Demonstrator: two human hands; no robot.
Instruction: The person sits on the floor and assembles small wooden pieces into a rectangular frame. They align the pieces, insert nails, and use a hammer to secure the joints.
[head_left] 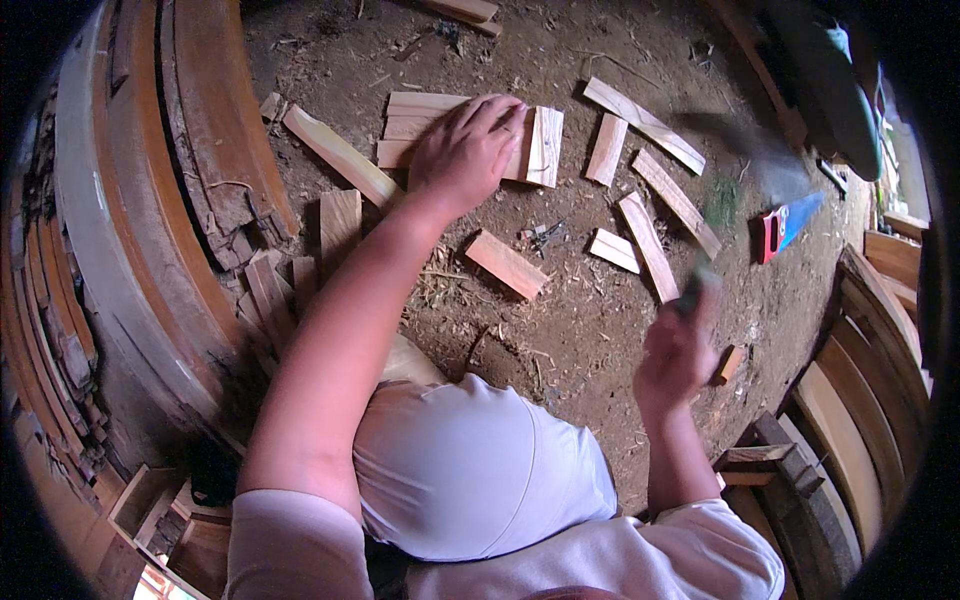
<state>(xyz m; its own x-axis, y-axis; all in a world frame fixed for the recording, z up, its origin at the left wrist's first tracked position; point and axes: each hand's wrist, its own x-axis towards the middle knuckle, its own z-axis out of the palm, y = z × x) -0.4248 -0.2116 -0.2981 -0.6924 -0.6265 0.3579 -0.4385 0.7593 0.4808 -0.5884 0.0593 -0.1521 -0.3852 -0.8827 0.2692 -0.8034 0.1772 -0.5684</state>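
a: what's the biggest thing down there?

b: the dirt floor [590, 330], strewn with sawdust and chips. along its left edge runs a stack of long curved planks [150, 200], reddish and weathered. more curved boards [860, 400] lean along the right edge.

a: and the person?

b: bent low over the floor, in a pale shirt. the left arm stretches to the far middle of the floor. the left hand [465, 150] lies flat, fingers spread and a little bent, pressing on a nailed panel of short pale slats [540, 145]. it grips nothing, just bears down on the wood.

a: the right one?

b: the right hand [675, 350] is closed into a fist round a dark handle, lifted over the floor's right half. the hammer [745, 150] above it is a motion-blurred smear, so i can't tell the shape of its head.

a: loose pieces?

b: several short boards. a long angled slat [340, 155] just left of the panel, a row of cut strips [650, 190] to the panel's right, between it and the blurred tool, and one short block [505, 264] nearer the person, below the left wrist. a handsaw with a red handle and blue blade cover [790, 225] lies near the right edge. a small heap of bent nails [545, 236] sits just beside the short block.
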